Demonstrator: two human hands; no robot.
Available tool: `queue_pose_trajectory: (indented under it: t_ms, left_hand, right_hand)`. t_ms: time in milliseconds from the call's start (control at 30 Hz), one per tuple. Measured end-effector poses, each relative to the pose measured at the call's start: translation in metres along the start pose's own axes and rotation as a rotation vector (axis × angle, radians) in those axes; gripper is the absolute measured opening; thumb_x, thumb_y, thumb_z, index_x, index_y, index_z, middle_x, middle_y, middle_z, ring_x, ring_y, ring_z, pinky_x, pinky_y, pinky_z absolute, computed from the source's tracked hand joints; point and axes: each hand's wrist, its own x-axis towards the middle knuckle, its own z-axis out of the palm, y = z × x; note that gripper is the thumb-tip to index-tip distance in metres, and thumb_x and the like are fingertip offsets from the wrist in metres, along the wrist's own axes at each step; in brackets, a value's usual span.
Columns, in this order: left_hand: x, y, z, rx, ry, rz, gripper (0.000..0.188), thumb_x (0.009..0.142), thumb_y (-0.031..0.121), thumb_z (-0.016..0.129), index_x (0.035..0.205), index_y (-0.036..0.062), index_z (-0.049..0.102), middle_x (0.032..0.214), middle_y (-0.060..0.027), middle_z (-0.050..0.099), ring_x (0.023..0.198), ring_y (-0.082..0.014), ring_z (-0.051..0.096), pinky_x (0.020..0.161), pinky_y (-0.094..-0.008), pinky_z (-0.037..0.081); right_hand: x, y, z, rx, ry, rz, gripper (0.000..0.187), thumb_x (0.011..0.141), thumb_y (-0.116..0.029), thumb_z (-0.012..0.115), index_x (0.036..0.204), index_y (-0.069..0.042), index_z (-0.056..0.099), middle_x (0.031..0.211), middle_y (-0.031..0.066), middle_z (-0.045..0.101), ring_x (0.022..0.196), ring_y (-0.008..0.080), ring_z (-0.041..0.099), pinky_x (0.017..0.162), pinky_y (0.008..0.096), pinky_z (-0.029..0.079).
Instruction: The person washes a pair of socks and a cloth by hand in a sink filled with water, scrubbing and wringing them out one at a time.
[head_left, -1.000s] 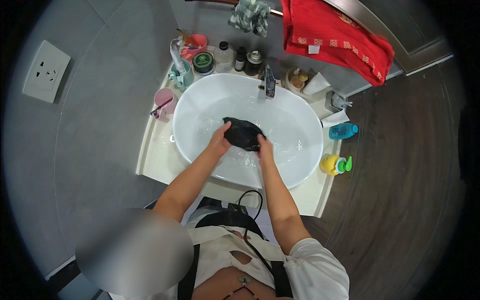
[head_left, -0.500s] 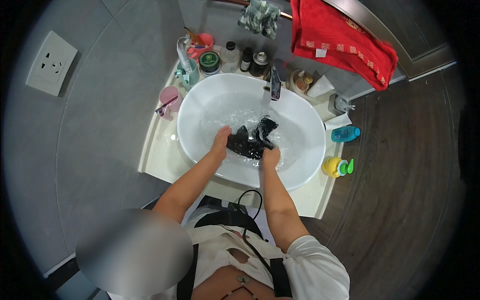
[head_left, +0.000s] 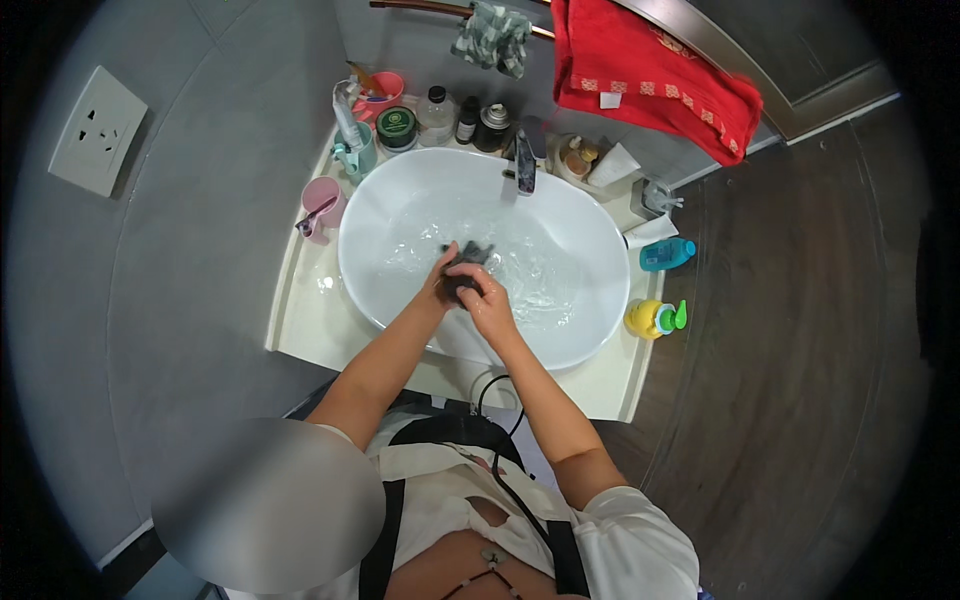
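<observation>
A small wet dark cloth (head_left: 466, 266) is bunched up between both my hands over the water in the white oval basin (head_left: 590, 240). My left hand (head_left: 441, 283) clasps it from the left side. My right hand (head_left: 487, 303) squeezes it from below and to the right. Only the cloth's top edge and a dark wad between the palms show. The dark tap (head_left: 524, 172) stands at the basin's far rim, just beyond my hands.
Around the basin stand a pink cup (head_left: 321, 207), a teal cup with brushes (head_left: 355, 152), a green-lidded jar (head_left: 398, 125), several bottles, a blue bottle (head_left: 665, 254) and a yellow bottle (head_left: 651, 318). A red towel (head_left: 650, 75) hangs on the rail behind. A wall socket (head_left: 97, 131) is at left.
The cloth lay spread out wider in the water; it is now squeezed into a tight wad between both hands, which have drawn closer together.
</observation>
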Motion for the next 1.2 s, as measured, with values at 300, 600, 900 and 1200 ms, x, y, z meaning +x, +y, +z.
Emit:
queue_pose_trajectory:
  t_ms: [300, 600, 900, 1200]
  left_hand:
    - [0.009, -0.003, 0.007, 0.044, 0.213, 0.230, 0.028, 0.088, 0.025, 0.035, 0.085, 0.0074, 0.056, 0.080, -0.0097, 0.059, 0.071, -0.0225, 0.060, 0.064, -0.0359, 0.051]
    - [0.002, -0.040, 0.037, 0.457, 0.682, 0.348, 0.020, 0.082, 0.017, 0.053, 0.099, 0.0083, 0.049, 0.085, -0.0046, 0.054, 0.074, -0.0164, 0.055, 0.062, -0.0291, 0.048]
    - [-0.024, -0.002, -0.006, 0.246, 0.389, 0.334, 0.035, 0.081, 0.033, 0.057, 0.111, 0.0174, 0.048, 0.111, -0.0018, 0.052, 0.102, -0.0197, 0.050, 0.084, -0.0440, 0.041]
    - [-0.027, -0.005, 0.050, 0.319, 0.743, 0.159, 0.057, 0.079, 0.054, 0.049, 0.120, 0.0146, 0.044, 0.125, -0.0080, 0.043, 0.115, -0.0338, 0.039, 0.089, -0.0671, 0.021]
  right_hand:
    - [0.019, 0.025, 0.007, -0.622, 0.343, 0.131, 0.021, 0.079, -0.028, 0.058, 0.087, -0.010, 0.050, 0.076, 0.0159, 0.059, 0.072, 0.0359, 0.057, 0.061, 0.0403, 0.044]
    - [0.022, 0.118, -0.066, -0.690, 0.422, 0.165, 0.031, 0.089, -0.032, 0.035, 0.088, -0.005, 0.052, 0.080, 0.0213, 0.058, 0.076, 0.0392, 0.055, 0.063, 0.0470, 0.041]
    - [-0.006, 0.152, -0.040, -0.757, 0.329, 0.127, 0.051, 0.076, -0.035, 0.058, 0.113, -0.002, 0.047, 0.108, 0.0212, 0.050, 0.107, 0.0375, 0.043, 0.088, 0.0420, 0.037]
    - [0.008, 0.126, -0.029, -0.878, 0.399, 0.192, 0.049, 0.067, -0.005, 0.061, 0.113, -0.001, 0.043, 0.098, 0.0212, 0.053, 0.090, 0.0388, 0.051, 0.077, 0.0423, 0.043]
